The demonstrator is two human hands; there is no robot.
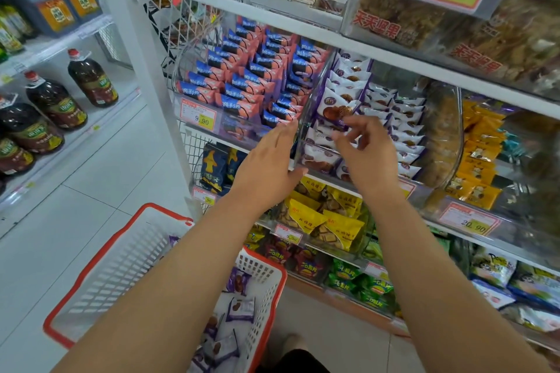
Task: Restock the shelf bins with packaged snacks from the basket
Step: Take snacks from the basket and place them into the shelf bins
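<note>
Both hands are raised to a clear shelf bin (306,142) holding purple-and-white snack packets (348,86). The left hand (266,166) is laid against the bin's front corner, its fingers (288,130) straight and spread narrowly, gripping nothing. The right hand (368,151) is held just in front of the same bin; its fingers (345,138) are bent towards the thumb at a packet's edge (whether the packet is actually pinched cannot be told). To the left, a neighbouring bin is filled with rows of blue-and-pink packets (245,76). Below the arms, a white basket (91,275) with a red rim is seen on the floor, and several more purple-and-white packets (239,307) are left lying in it. Yellow triangular packs (321,215) are stocked on the shelf beneath, and oil bottles (91,79) are lined up on shelving at far left.
</note>
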